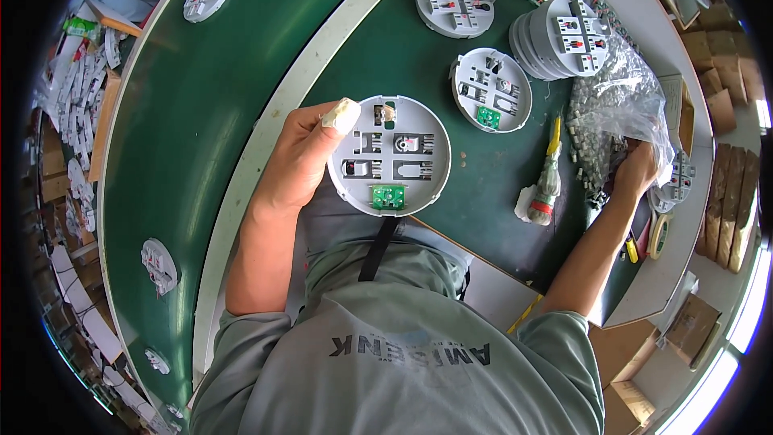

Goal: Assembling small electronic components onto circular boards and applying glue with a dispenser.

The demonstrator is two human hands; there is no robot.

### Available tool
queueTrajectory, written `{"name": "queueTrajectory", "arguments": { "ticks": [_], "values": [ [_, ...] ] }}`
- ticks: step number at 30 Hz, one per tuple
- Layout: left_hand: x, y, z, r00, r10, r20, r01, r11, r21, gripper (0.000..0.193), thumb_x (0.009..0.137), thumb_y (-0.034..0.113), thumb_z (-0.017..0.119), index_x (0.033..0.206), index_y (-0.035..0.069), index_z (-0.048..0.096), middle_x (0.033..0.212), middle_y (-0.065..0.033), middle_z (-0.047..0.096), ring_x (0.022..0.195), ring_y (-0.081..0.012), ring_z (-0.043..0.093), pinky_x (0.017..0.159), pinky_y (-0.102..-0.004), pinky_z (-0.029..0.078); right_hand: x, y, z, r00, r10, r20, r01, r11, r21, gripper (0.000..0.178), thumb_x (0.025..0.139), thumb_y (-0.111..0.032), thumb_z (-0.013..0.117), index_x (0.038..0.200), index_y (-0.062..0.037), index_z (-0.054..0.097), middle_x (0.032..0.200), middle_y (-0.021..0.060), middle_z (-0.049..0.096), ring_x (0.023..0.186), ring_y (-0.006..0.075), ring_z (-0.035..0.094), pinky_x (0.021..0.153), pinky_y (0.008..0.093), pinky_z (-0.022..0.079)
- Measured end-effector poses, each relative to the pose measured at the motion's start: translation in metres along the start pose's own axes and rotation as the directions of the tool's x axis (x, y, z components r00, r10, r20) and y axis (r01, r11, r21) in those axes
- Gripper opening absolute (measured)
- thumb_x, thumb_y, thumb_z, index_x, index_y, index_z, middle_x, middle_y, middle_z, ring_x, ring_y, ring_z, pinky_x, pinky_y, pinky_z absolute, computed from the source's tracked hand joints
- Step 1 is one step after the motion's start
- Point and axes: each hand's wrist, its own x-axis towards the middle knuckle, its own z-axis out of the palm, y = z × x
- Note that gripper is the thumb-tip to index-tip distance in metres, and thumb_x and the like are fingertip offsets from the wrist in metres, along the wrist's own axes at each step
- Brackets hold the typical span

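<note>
My left hand (294, 153) grips a round grey plastic housing (388, 147) by its left rim, the thumb on top with a pale wrapping round its tip. The housing faces up over the bench's front edge, showing slots with metal clips and a small green circuit board (388, 197). My right hand (634, 167) reaches into a clear plastic bag (632, 80) of small grey-white parts at the right. The bag and parts hide its fingers, so I cannot tell if it holds anything.
Beyond lie a similar open housing (491, 90), a round assembly (456, 5) and a stack of them (541, 47). A yellow-tipped tool with a wrapped handle (549, 177) lies on the green bench. Left of a pale rail (266, 125), a green conveyor (189, 113) carries several round units.
</note>
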Motion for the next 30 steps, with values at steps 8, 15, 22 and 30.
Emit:
{"name": "queueTrajectory", "arguments": {
  "ticks": [8,15,22,30],
  "values": [
    [0.003,-0.001,-0.004,0.998,-0.064,0.018,0.066,0.985,-0.159,0.041,0.111,0.038,0.061,0.103,-0.001,0.072,0.092,0.0036,0.069,0.084,-0.0015,0.056,0.073,-0.0243,0.046,0.0,0.003,0.001,0.999,-0.034,0.026,0.035,0.998,-0.06,0.043,0.108,-0.027,0.06,0.138,0.0034,0.065,0.134,0.0142,0.067,0.116,0.0237,0.068,0.093,0.0349,0.058],
    [0.001,0.001,0.001,1.0,-0.004,-0.005,0.003,0.989,-0.147,0.04,0.111,0.034,0.062,0.116,-0.003,0.074,0.096,0.0006,0.073,0.087,-0.0045,0.064,0.077,-0.0251,0.051,0.044,0.11,-0.094,0.942,-0.292,0.167,0.323,0.645,-0.692,0.041,0.11,-0.028,0.051,0.133,-0.0001,0.07,0.123,0.012,0.074,0.109,0.025,0.069,0.096,0.04,0.053],
    [0.047,0.044,-0.012,0.898,0.069,-0.434,-0.004,0.989,0.15,0.035,0.105,0.02,0.066,0.131,-0.003,0.071,0.103,-0.0084,0.078,0.091,-0.016,0.073,0.081,-0.0307,0.057,0.044,0.125,-0.047,0.991,-0.106,0.081,0.121,0.971,-0.206,0.044,0.108,-0.029,0.054,0.136,0.0009,0.069,0.128,0.0127,0.073,0.116,0.0236,0.066,0.102,0.0386,0.05],
    [0.141,0.021,-0.095,0.697,0.699,-0.161,0.186,0.041,0.982,0.052,0.091,0.022,0.082,0.136,0.001,0.066,0.134,-0.0187,0.068,0.113,-0.0368,0.071,0.094,-0.048,0.058,0.029,0.078,-0.005,0.99,-0.133,0.052,0.139,0.98,-0.14,0.041,0.104,-0.024,0.059,0.128,0.0074,0.071,0.129,0.021,0.072,0.116,0.0318,0.066,0.104,0.0441,0.051]
  ]
}}
